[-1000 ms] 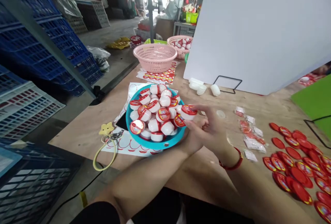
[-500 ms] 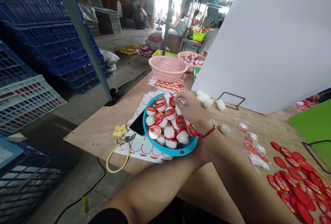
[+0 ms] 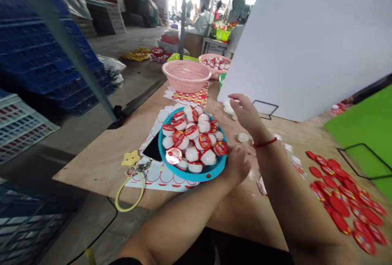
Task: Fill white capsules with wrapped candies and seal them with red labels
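A blue basin (image 3: 211,172) heaped with red-and-white capsule balls (image 3: 192,153) sits on the table in front of me. My left hand (image 3: 237,165) is beside the basin's right rim, palm down with its fingers curled; whatever may be under them is hidden. Beyond it, my right hand (image 3: 245,112), with a red cord on its wrist, is raised with its fingers stretched out and nothing visible in them. It is near some white cups (image 3: 228,108). One translucent cup (image 3: 243,137) stands between my hands.
Red oval lids (image 3: 338,203) lie spread at the right, near small clear packets (image 3: 294,159). A phone (image 3: 152,150) and a yellow strap (image 3: 130,208) are left of the basin. Behind stand a pink basket (image 3: 186,78) and a large white board (image 3: 294,44).
My right hand has left the capsule balls and moved right, toward the white cups. My left hand, hidden earlier behind the right forearm, now shows beside the basin. The view has shifted right.
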The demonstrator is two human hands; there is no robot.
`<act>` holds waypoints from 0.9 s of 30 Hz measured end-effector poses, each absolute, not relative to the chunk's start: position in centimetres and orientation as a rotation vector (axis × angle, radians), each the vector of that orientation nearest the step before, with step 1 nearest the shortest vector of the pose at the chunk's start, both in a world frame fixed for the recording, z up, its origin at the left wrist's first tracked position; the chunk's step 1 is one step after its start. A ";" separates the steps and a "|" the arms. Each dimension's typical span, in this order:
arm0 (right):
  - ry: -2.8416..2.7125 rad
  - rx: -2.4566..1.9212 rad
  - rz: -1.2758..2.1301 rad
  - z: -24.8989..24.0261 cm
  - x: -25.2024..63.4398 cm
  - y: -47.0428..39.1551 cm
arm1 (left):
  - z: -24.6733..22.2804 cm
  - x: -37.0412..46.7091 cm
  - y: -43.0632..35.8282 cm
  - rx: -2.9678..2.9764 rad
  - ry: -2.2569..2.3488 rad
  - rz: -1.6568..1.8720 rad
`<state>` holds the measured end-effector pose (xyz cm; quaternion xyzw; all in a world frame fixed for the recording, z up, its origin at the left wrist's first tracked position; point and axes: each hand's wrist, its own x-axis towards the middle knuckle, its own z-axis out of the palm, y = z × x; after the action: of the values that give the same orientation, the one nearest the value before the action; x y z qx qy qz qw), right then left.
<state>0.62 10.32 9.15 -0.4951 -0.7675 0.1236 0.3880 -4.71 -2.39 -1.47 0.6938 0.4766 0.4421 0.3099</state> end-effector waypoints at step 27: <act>-2.019 -1.712 0.360 1.2 19.2 2.5 | -2.9 -3.7 0.2 1.860 1.297 1.200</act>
<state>19.23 2.51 1.24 -0.6232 -0.7350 0.1309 0.2328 -3.71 0.21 -2.91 0.6951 0.4846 0.4486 0.2841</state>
